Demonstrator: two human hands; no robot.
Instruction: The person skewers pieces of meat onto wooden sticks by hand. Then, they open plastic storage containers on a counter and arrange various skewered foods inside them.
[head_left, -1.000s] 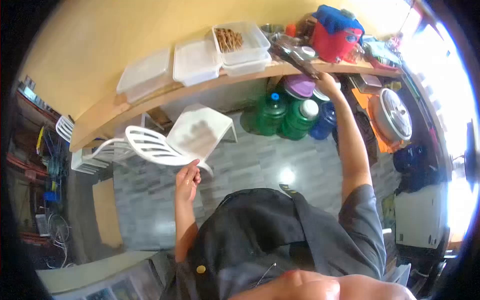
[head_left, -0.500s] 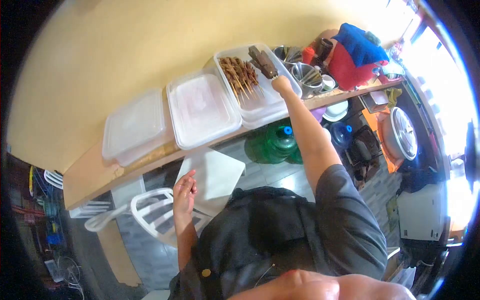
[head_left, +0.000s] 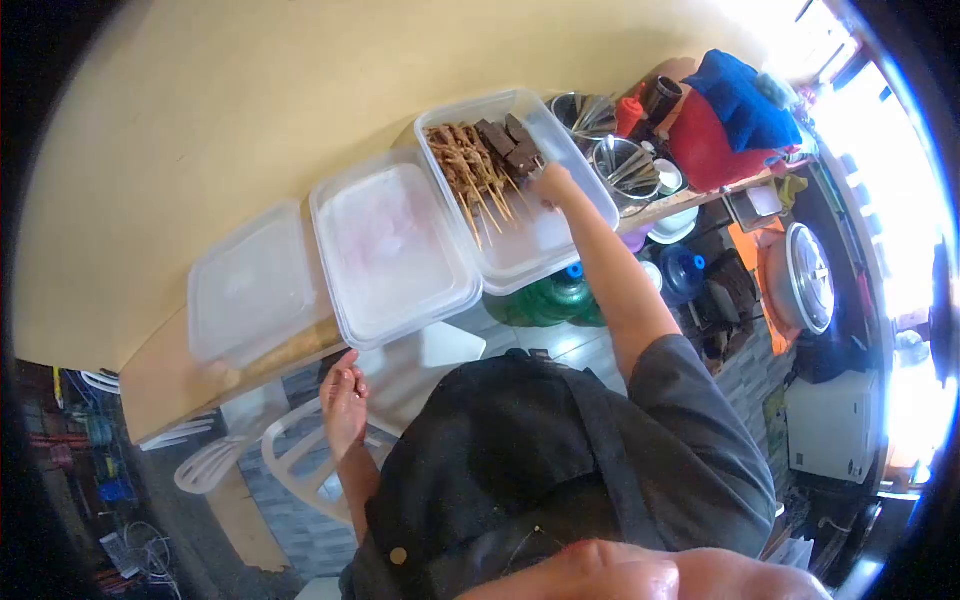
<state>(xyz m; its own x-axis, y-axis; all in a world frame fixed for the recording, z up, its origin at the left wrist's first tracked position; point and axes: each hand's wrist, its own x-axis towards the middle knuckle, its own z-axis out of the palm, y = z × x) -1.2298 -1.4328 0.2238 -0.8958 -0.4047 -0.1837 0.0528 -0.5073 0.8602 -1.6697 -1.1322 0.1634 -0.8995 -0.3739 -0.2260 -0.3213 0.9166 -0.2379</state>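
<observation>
In my right hand [head_left: 552, 187] are the stick ends of several skewers of dark blocks [head_left: 512, 146]. The blocks rest inside a clear plastic container [head_left: 545, 235], just right of a pile of browned meat skewers [head_left: 465, 165]. My fingers are wrapped round the sticks, low inside the container. My left hand [head_left: 345, 400] hangs below the counter edge, fingers loosely curled and apart, holding nothing. It is nearest to a lidded container [head_left: 395, 250] and over the white plastic chair [head_left: 290, 450].
Another lidded container [head_left: 250, 280] is at the counter's left. Metal pots with utensils [head_left: 627, 168], a red bottle [head_left: 629, 115] and a red container under blue cloth [head_left: 700, 140] stand right. Below are large bottles [head_left: 683, 275] and a lidded pot [head_left: 802, 278].
My right hand has carried the dark skewers from the counter's right side over to the container and lowered them beside the meat skewers. My left hand has moved slightly left.
</observation>
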